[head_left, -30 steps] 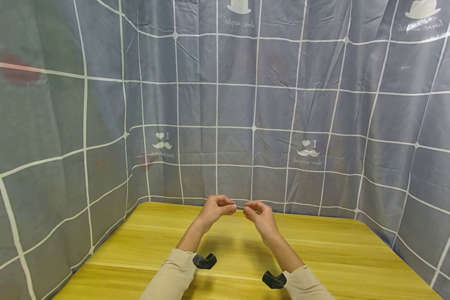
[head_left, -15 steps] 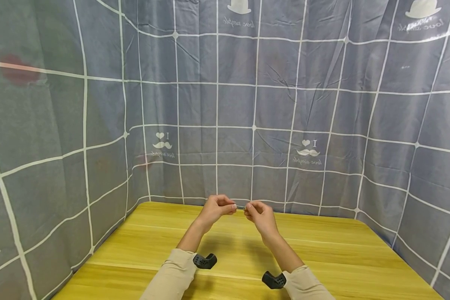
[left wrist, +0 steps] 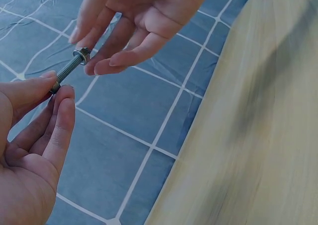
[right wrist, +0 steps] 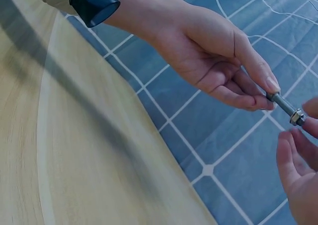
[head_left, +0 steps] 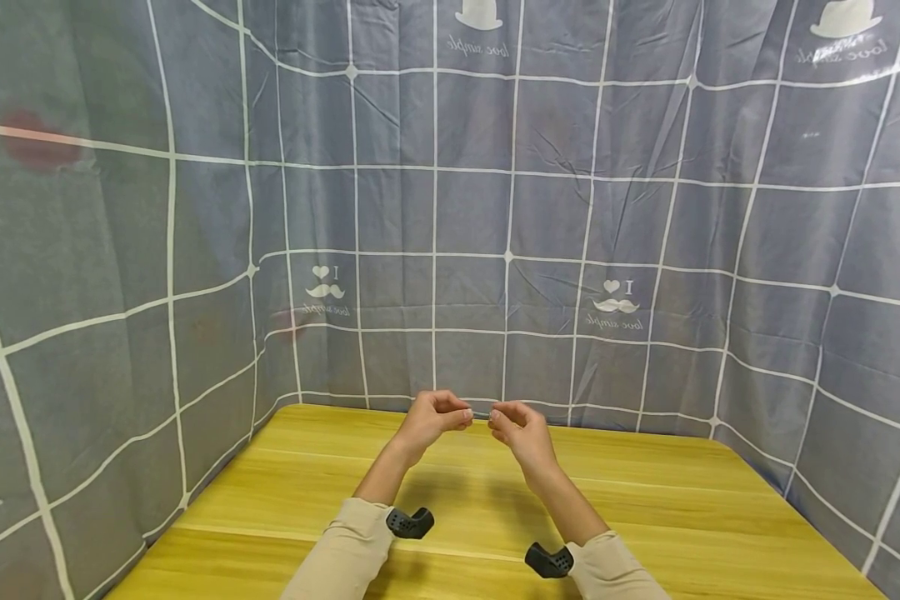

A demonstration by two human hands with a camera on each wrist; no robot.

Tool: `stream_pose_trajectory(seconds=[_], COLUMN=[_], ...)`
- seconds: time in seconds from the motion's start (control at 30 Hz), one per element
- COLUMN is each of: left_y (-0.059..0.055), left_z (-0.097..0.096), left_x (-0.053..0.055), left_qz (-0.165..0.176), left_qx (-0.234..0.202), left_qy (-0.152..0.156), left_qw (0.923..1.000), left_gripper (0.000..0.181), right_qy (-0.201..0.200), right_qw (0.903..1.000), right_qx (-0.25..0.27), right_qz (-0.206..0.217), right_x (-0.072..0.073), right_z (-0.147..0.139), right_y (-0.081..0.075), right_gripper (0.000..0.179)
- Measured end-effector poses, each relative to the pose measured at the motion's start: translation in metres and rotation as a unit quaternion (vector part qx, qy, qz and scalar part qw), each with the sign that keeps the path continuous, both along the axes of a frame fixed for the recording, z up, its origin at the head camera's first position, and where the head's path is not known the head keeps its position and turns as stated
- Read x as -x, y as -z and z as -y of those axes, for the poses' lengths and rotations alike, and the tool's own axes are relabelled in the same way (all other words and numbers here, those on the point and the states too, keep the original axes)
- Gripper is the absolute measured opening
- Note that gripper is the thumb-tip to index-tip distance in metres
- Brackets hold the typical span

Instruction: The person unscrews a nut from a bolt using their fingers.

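Observation:
A metal bolt (left wrist: 68, 69) is held in the air between both hands, over the far side of the table. My left hand (head_left: 423, 427) pinches its head between thumb and fingertips, leaving the threaded shank bare in the left wrist view. At the shank's other end sits a shiny nut (left wrist: 82, 55), also seen as a bright nut (right wrist: 296, 117) in the right wrist view. My right hand (head_left: 523, 435) has its fingertips around the nut's end of the bolt, with the fingers bent. In the head view the bolt is nearly hidden between the fingertips.
A yellow wood-grain table (head_left: 450, 517) lies under both forearms. A grey curtain (head_left: 465, 208) with a white grid surrounds its back and sides. Black wrist devices, one a dark band (head_left: 410, 522) at the left sleeve, hang near the wrists.
My right thumb and fingertips have shifted slightly at the nut's end, rolling over one another and back. The left hand and both forearms have stayed in place.

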State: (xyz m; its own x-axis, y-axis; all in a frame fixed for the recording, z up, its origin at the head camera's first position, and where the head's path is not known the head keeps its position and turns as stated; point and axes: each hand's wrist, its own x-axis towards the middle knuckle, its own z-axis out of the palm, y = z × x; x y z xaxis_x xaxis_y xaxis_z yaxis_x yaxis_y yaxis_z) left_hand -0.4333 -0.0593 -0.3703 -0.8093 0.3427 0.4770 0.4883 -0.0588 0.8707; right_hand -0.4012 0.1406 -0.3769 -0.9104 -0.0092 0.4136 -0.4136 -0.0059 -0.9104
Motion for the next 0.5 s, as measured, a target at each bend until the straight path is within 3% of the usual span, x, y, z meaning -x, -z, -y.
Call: stream_pose_trajectory(seconds=[0.3,0.5], left_y=[-0.001,-0.0013], left_z=[0.0005,0.0008], left_x=[-0.0001,-0.0004], left_qz=[0.0,0.002], left_qx=[-0.005,-0.008], left_qy=[-0.002,-0.002], left_qw=[1.0,1.0], left_gripper=[0.016,0.019], right_qy=[0.008,0.019], right_qw=[0.9995,0.9998], right_qx=[-0.02,-0.007], right_qz=[-0.021,-0.006], right_x=[-0.0003,0.0015], right_z=[0.0004,0.001], right_y=[0.0004,0.0011], right_gripper=[0.021,0.02])
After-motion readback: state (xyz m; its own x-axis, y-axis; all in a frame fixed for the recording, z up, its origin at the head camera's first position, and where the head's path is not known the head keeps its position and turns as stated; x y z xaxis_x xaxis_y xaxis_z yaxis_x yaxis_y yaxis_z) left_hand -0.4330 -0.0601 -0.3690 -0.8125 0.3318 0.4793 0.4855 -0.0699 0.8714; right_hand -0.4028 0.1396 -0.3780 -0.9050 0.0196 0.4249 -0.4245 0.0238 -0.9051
